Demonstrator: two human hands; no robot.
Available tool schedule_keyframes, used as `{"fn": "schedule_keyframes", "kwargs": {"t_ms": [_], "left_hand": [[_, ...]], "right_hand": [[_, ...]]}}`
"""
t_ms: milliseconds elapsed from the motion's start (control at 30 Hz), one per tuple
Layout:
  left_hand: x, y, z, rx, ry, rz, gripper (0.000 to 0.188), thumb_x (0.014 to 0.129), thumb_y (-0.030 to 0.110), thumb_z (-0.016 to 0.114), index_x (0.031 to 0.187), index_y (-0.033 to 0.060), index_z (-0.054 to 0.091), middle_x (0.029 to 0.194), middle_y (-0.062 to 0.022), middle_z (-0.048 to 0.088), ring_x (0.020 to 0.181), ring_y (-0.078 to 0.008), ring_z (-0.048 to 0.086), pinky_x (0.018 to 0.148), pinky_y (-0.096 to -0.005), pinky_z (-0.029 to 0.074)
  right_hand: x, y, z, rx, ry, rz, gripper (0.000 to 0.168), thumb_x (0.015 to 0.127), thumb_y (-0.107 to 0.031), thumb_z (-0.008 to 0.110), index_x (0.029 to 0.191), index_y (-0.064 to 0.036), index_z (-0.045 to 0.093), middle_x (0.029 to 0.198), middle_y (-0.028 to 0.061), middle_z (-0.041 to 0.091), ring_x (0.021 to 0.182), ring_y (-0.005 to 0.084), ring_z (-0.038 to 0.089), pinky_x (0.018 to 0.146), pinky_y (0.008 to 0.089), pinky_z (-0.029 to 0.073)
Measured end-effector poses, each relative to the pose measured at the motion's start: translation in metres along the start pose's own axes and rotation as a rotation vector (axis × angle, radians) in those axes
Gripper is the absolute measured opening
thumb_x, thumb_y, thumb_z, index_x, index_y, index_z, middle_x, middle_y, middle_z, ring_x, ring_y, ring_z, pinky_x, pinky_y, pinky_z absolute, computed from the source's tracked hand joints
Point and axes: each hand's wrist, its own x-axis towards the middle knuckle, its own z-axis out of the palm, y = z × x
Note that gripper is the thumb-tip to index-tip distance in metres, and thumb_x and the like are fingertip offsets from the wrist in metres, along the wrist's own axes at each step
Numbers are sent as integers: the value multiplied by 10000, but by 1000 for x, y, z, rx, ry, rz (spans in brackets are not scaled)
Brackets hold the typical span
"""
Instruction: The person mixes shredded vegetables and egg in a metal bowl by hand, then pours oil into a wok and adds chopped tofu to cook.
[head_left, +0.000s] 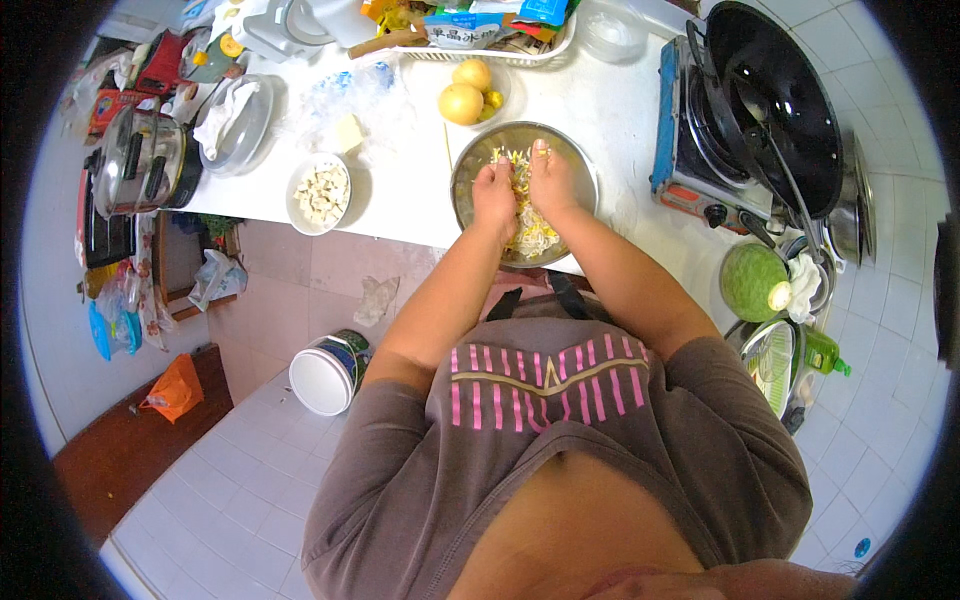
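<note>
Bean sprouts (532, 232) with yellow heads lie in a stainless steel bowl (587, 176) at the counter's front edge. My left hand (495, 199) is inside the bowl on its left side, fingers curled against the sprouts. Facing it, my right hand (553, 184) has its thumb up and its palm turned inward. A bunch of sprouts is held between the two hands, with some ends poking out above them. The fingertips are partly hidden. To the left, a white bowl (292, 214) holds pale cut cubes.
Behind the steel bowl sit round yellow fruits (460, 103) in a clear bowl. A gas stove (675, 120) with a black wok (787, 97) stands right, above a green gourd (754, 281). At left are a steel pot (124, 169) and a clear plastic bag (330, 112). A lidded bucket (321, 381) stands below.
</note>
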Motion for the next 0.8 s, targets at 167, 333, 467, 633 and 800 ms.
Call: {"fn": "schedule_keyframes", "kwargs": {"t_ms": [167, 333, 467, 633, 800], "left_hand": [[-5, 19, 9, 133, 110, 17, 312, 950, 338, 421, 815, 66, 498, 682, -35, 489, 559, -132, 434, 523, -286, 387], [9, 28, 6, 140, 257, -91, 477, 935, 383, 411, 896, -66, 569, 873, -129, 581, 797, -211, 520, 743, -356, 420], [8, 33, -6, 170, 152, -119, 418, 926, 333, 450, 1025, -59, 553, 1000, -152, 572, 885, -211, 518, 791, -344, 413], [-18, 28, -13, 352, 135, -16, 395, 901, 258, 509, 1180, -21, 481, 1125, -159, 538, 998, -230, 511, 870, -340, 406], [-30, -31, -19, 700, 229, 114, 450, 839, 298, 578, 1230, 83, 518, 1262, -252, 373, 1131, -396, 430, 984, -410, 342]], "right_hand": [[6, 6, -11, 107, -157, 151, 531, 931, -443, 315, 705, -31, 562, 683, 177, 586, 666, 327, 563, 667, 425, 419], [3, 21, -19, 427, -241, 36, 317, 915, -296, 410, 850, -33, 576, 933, 126, 595, 922, 227, 521, 836, 298, 387], [2, 30, -32, 71, -290, -32, 337, 865, -199, 504, 1142, -12, 541, 1151, 186, 536, 1137, 289, 468, 979, 341, 339], [-22, 36, -35, -315, -191, 12, 509, 831, -301, 559, 1260, -44, 464, 1286, 274, 412, 1216, 383, 377, 1014, 421, 313], [-51, 38, 2, -307, -10, -122, 392, 838, -240, 577, 1167, -42, 497, 1101, 229, 494, 1065, 371, 440, 910, 451, 345]]}}
